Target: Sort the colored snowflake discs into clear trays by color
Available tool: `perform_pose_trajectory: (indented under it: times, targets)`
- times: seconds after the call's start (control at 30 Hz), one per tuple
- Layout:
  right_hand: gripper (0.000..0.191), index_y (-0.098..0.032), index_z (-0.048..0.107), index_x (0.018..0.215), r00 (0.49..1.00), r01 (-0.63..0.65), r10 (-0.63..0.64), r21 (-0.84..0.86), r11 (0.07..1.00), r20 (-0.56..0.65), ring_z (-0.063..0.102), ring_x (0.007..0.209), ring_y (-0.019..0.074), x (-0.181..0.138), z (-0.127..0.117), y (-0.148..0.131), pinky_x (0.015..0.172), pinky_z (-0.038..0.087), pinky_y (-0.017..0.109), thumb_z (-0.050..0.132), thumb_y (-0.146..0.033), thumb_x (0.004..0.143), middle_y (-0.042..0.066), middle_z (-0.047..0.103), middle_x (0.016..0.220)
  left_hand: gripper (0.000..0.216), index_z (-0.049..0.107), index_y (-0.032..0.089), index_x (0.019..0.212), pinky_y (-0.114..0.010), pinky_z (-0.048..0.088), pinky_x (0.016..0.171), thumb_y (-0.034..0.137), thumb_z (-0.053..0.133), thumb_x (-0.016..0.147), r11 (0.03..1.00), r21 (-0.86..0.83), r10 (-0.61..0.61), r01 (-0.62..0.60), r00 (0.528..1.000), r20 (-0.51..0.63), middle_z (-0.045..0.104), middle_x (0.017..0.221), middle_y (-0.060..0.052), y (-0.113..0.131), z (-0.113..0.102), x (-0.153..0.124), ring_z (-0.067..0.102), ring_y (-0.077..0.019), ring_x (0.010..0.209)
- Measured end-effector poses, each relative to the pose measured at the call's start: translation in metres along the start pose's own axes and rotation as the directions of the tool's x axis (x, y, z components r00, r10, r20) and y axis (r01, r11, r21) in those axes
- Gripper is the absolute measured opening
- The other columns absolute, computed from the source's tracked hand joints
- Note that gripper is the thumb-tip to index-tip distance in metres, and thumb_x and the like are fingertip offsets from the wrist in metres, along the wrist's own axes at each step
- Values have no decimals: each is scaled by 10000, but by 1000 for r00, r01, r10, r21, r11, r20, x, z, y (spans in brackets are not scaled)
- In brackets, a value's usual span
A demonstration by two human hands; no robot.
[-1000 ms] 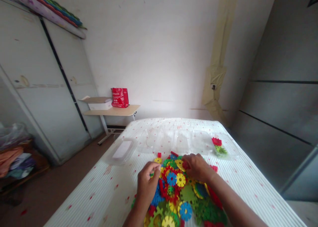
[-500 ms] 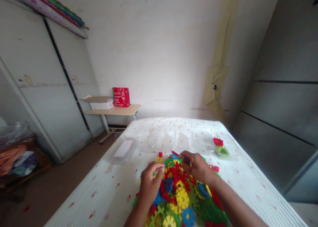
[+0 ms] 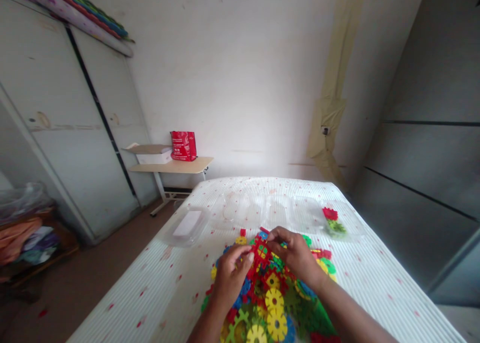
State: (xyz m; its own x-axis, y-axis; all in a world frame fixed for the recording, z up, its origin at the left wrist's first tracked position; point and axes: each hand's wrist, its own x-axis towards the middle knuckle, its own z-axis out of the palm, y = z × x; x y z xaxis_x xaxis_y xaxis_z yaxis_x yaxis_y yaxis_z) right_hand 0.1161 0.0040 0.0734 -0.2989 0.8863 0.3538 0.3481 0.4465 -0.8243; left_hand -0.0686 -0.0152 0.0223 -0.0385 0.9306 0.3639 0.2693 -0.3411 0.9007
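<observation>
A joined sheet of plastic gear pieces (image 3: 272, 298) in red, yellow, blue and green lies on the bed in front of me. My left hand (image 3: 229, 278) and my right hand (image 3: 294, 255) both pinch its far edge, around a red gear (image 3: 261, 252). That edge is raised off the bed between my fingers. A few loose gears (image 3: 323, 260) lie just right of my right hand.
The bed (image 3: 168, 288) has a white spotted cover. Several clear plastic tubs (image 3: 185, 228) stand in a row beyond the gears; the rightmost (image 3: 332, 220) holds red and green pieces. A small table (image 3: 172, 167) with a red bag and a box stands by the wall.
Both hands came together on the far edge of the gear sheet and lifted it; the sheet has folded up toward me and a few gears now lie bare on the right.
</observation>
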Motion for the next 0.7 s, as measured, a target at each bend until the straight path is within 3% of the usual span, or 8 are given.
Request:
perform_pose_trajectory:
  times: [0.27,0.43,0.6,0.7]
  targets:
    - [160,-190,548,782,1000,26,-26,72,997,-3,476,619,112,-4,10,-1,582,390,210,500,-333,836,-28,525,664,303,631,125,816,-199,401,517,417,639,734,898,-347,-271,272,961,53,586,581,17,1,-3,0,530,-109,544]
    - [161,-166,588,796,999,41,-35,-191,981,36,488,596,119,-3,13,3,570,377,222,435,-201,830,-12,549,656,299,587,146,831,-188,385,466,413,660,717,833,-481,-337,274,940,-48,559,580,37,-4,-5,4,545,-109,525]
    - [393,-196,650,934,961,134,-62,-258,957,271,599,800,149,-8,14,4,715,435,237,420,-11,675,22,667,890,301,567,163,835,-220,437,479,418,663,707,800,-522,-350,295,937,-7,552,611,43,-7,-2,5,590,-136,539]
    - [362,-210,669,894,926,127,5,-324,937,378,608,773,150,-11,12,-1,685,436,231,470,-21,658,6,679,861,317,567,156,841,-220,443,479,423,666,702,810,-503,-355,300,935,-15,561,610,35,-6,-1,5,597,-140,543]
